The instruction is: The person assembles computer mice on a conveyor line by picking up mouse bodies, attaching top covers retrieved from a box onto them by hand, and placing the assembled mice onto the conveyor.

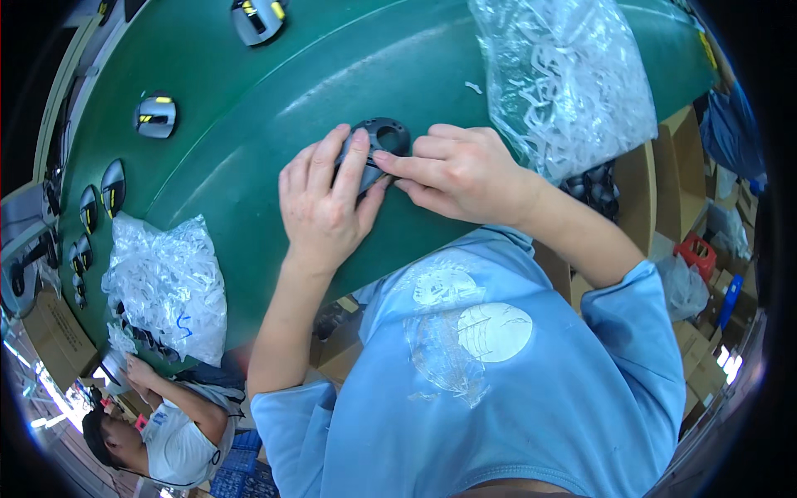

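A black oval plastic part [388,134] with a round hole at its far end lies low over the green table, close to my body. My left hand [325,187] is closed around its left side, the fingers lying over the top and the thumb at the near edge. From the right, my right hand [461,172] presses its index fingertip on the part, with the thumb below and the other fingers curled. Any small piece under that fingertip is hidden. A grey face shows between the left fingers.
A clear bag of whitish plastic strips [573,91] lies at the right, another bag [166,282] at the left. Several grey-black housings with yellow marks [155,114] sit along the green surface [249,183]. A co-worker [174,432] works at lower left. Cardboard boxes [677,170] stand right.
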{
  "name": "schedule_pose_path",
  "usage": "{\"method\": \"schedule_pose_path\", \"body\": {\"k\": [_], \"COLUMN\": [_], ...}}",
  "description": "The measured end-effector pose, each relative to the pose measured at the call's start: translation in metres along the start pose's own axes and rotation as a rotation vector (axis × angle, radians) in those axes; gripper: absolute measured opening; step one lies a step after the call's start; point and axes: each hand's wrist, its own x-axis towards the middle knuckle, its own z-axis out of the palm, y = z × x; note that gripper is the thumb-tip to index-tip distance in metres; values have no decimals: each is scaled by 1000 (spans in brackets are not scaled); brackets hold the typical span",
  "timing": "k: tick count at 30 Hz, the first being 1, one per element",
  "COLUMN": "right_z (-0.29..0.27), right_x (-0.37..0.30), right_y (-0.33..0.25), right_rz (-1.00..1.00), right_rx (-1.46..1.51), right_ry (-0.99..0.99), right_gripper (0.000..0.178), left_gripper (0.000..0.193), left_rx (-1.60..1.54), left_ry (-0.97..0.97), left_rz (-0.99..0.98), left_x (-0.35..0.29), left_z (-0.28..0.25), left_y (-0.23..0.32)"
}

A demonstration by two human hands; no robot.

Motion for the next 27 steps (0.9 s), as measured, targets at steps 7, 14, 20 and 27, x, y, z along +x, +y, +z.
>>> {"method": "schedule_pose_path", "body": {"k": [7,14,20,27], "right_z": [24,20,49,92], "right_x": [-22,-160,-359,-372], "right_y": [-5,15,136,174], "right_rz": [88,-66,1239,1486], "right_rx": [20,35,46,-123], "right_ry": [-10,627,383,-236], "right_gripper": [50,17,27,44], "left_gripper": [58,59,60,60], "left_rx": [20,86,83,89], "left_ry": [-85,-42,-71,-63], "left_rz": [59,61,78,81], "left_x": [2,-11,-5,-7], "left_z": [-4,-5,-1,0], "left_y": [-4,-14,-18,-16]}}
